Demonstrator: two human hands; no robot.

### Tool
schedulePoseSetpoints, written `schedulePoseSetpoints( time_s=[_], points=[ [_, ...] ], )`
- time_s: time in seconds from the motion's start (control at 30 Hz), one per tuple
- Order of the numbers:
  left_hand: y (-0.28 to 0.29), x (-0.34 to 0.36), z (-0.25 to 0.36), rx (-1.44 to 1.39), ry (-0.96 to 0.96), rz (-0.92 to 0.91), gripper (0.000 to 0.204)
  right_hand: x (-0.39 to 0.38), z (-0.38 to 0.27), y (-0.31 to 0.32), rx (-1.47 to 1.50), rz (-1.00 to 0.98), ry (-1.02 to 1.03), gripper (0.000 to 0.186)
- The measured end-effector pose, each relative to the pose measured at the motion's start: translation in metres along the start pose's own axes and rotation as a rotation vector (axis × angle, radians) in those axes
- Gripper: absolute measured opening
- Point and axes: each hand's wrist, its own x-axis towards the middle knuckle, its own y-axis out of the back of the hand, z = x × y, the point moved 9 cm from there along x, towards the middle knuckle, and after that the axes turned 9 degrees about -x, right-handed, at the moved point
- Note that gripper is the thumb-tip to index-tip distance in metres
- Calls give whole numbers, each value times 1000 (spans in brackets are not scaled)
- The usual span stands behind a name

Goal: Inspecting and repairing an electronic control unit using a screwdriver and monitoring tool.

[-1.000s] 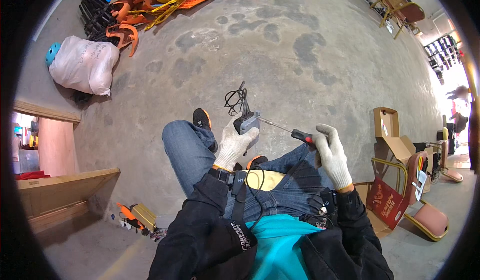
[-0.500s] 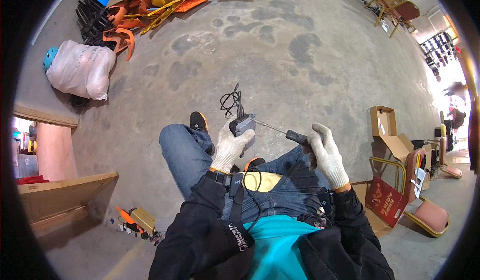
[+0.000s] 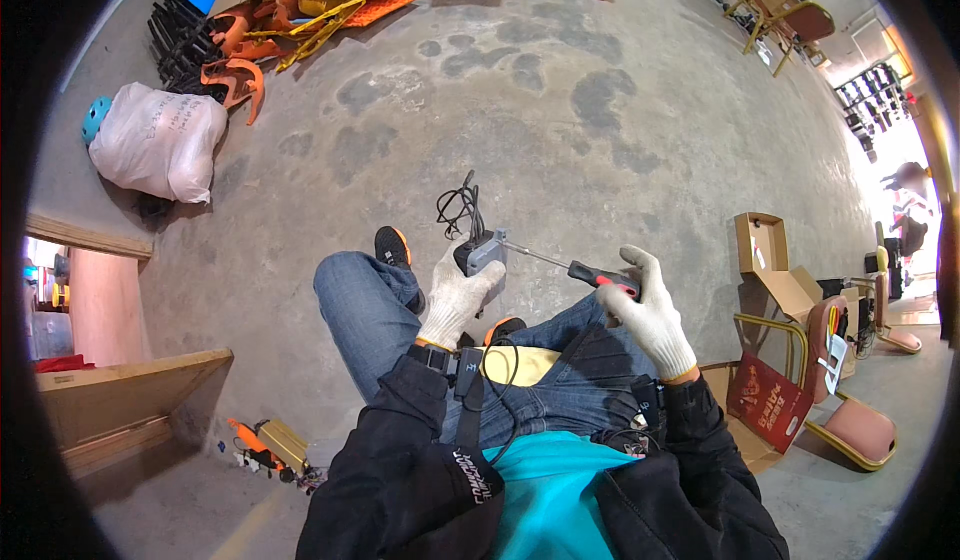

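Apparently at the stage of turning a screwdriver (image 3: 584,272) against the right side of the grey case (image 3: 487,253). Bracing the case in the white-gloved left hand (image 3: 456,298), wrapped around its near, left side, held up over the floor (image 3: 400,185). Grasping the end of the screwdriver handle in the right hand (image 3: 648,318), to the right of the case, lightly, with fingers partly spread. Pointing the shaft leftward at the case; too small to tell if seated in a screw. Calling next, by judgement, for a firm left hold, slight pressure along the shaft and an even twist, without slipping off.

Counting from the largest down: one heap of yellow and orange parts (image 3: 330,10), far beyond the case and to its left, too tangled to number piece by piece. One white sack (image 3: 160,142), well left of the case. At least two chairs (image 3: 862,430) to the right of the case, too overlapped for a sure total. One open cardboard box (image 3: 790,285), also right of the case. Two dark shoes (image 3: 392,248), one left of the case, one nearer the lap. One case. One screwdriver. One looped bundle of black cable (image 3: 474,205), just beyond the case.
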Motion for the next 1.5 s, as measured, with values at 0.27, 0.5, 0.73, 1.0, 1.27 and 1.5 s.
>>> schedulePoseSetpoints(
  time_s=[0.27, 0.5, 0.73, 1.0, 1.27, 1.5],
  points=[
    [2, 1, -4, -59, -4, -12, 67, -3, -20, 2, 6, -6, 2, 64],
    [-3, -1, 4, 30, 42, 1, 68, -1, -7, -1, -95, 30, 151, 63],
    [3, -1, 1, 31, 6, 3, 69, -4, -9, -4, 143, -132, -139, 58],
    [0, 5, -9, -4, -4, 2, 73, -3, -17, 3, -258, 161, 402, 57],
    [4, 1, -2, -2, -6, 5, 70, -5, -6, -6, 122, -153, -223, 64],
    [-1, 1, -3, -50, 32, -1, 69, -3, -18, 2, -192, 97, 318, 61]
  ],
)
